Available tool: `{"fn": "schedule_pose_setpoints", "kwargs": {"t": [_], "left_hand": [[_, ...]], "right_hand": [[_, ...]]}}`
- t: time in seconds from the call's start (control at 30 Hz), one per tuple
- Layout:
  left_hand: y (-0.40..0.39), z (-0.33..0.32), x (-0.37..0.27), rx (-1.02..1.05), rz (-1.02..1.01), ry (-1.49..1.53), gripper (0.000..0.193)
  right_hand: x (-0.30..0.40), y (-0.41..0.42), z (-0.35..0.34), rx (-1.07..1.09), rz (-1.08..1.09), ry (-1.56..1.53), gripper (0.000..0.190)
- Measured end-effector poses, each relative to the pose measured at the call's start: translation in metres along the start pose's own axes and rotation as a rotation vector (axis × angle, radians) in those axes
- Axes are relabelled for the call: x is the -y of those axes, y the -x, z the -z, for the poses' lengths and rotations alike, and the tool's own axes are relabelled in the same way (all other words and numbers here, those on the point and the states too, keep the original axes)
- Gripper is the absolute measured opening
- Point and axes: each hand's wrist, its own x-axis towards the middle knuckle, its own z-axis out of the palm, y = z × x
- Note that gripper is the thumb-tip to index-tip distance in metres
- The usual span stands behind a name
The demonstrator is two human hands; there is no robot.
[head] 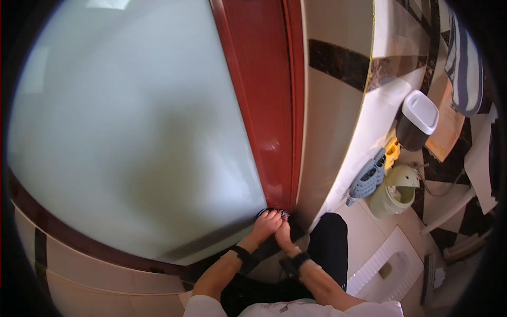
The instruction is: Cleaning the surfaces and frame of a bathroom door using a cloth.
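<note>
My left hand [268, 226] and my right hand [283, 234] are pressed together low on a red wooden door frame [269, 119]. Between them and the wood is a bunched, dark patterned cloth [284, 214], mostly covered by the fingers. The left fingers curl over the cloth. My right hand sits close against the left one, its fingertips partly hidden. To the left of the frame is a large frosted glass panel [130, 119] with a blurry dark shadow in it. Each wrist carries a black band.
A tiled wall [332, 119] rises right of the frame. Beyond it are a blue-grey plastic basket [368, 174], a pale green bin [392, 202], a dark bin with white lid [420, 113] and a squat toilet [390, 269]. A striped towel [465, 71] hangs at upper right.
</note>
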Motion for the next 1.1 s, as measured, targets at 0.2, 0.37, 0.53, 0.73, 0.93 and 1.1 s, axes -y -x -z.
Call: {"fn": "schedule_pose_setpoints", "kwargs": {"t": [0.2,0.37,0.53,0.73,0.93,1.1], "left_hand": [[-0.105,0.256,0.078,-0.160,0.257,-0.091,0.019],[-0.159,0.384,0.119,-0.779,0.159,-0.594,0.024],[-0.097,0.313,0.103,-0.365,0.215,-0.281,0.011],[-0.013,0.242,0.063,-0.214,-0.063,-0.441,0.023],[-0.110,0.437,0.140,-0.638,0.038,-0.900,0.027],[-0.123,0.527,0.154,-0.736,0.129,-0.908,0.022]], "right_hand": [[0.348,0.048,0.015,-0.002,1.208,0.376,0.072],[0.532,0.020,-0.022,-0.302,1.681,0.344,0.068],[0.394,-0.016,-0.031,-0.187,1.693,0.440,0.059],[0.281,0.006,-0.012,0.123,1.505,0.609,0.037],[0.561,0.030,-0.054,-0.388,1.890,0.465,0.046],[0.653,0.061,-0.092,-0.309,2.025,0.227,0.048]]}}
